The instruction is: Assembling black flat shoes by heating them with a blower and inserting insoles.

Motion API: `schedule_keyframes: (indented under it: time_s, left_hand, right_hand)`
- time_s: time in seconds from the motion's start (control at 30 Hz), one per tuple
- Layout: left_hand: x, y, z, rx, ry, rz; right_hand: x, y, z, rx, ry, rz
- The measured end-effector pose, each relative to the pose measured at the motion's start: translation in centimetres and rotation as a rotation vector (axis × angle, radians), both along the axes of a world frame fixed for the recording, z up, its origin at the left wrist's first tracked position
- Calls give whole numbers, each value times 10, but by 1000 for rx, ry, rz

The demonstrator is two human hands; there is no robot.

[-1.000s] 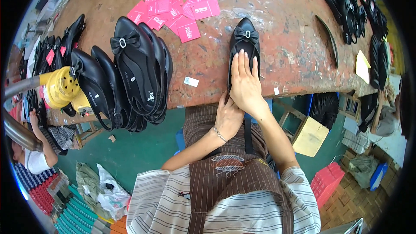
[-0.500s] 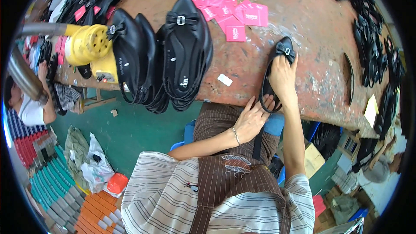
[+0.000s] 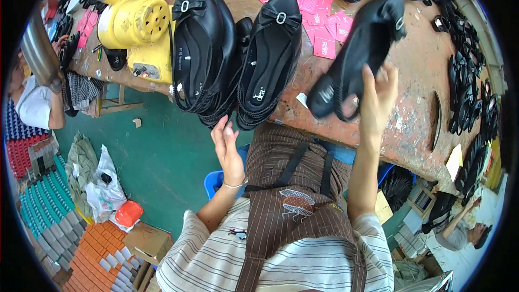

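At the table's right part, my right hand (image 3: 380,100) is at the opening edge of a black slingback flat shoe (image 3: 351,54), thumb against its side. The shoe is tilted, blurred by motion and apparently lifted, its bowed toe pointing away and to the right. My left hand (image 3: 228,154) is by the table's front edge, fingers up and slightly apart. Its fingertips are close to the heel straps of a stack of similar shoes (image 3: 195,48); whether they touch is unclear. A second stack (image 3: 270,48) stands alongside, with braided straps and buckled bows.
A yellow machine (image 3: 135,24) with a metal pipe stands left of the stacks. Pink cards (image 3: 324,47) lie behind. A small white label (image 3: 302,100) and a dark curved strip (image 3: 436,121) are on the table. Many black shoes (image 3: 465,59) line the right side. Another person (image 3: 38,103) sits far left.
The shoe has come up off the table and tipped over beside my right hand. My left hand has left its heel and moved left to the stacked shoes. The view has shifted.
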State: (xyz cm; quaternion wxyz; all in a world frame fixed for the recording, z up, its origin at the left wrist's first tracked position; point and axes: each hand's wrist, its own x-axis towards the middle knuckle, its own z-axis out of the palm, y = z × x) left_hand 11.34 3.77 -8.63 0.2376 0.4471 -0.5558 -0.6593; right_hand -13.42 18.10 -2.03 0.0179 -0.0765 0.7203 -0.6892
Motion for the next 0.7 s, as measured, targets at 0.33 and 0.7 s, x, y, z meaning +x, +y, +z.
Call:
schedule_keyframes:
  time_s: [0.33, 0.7]
  left_hand:
    - [-3, 22, -3, 79, 144, -10]
    - [-54, -32, -1, 664, -66, -515]
  right_hand:
    - [67, -80, -6, 549, 228, 235]
    - [52, -32, -31, 241, -248, 520]
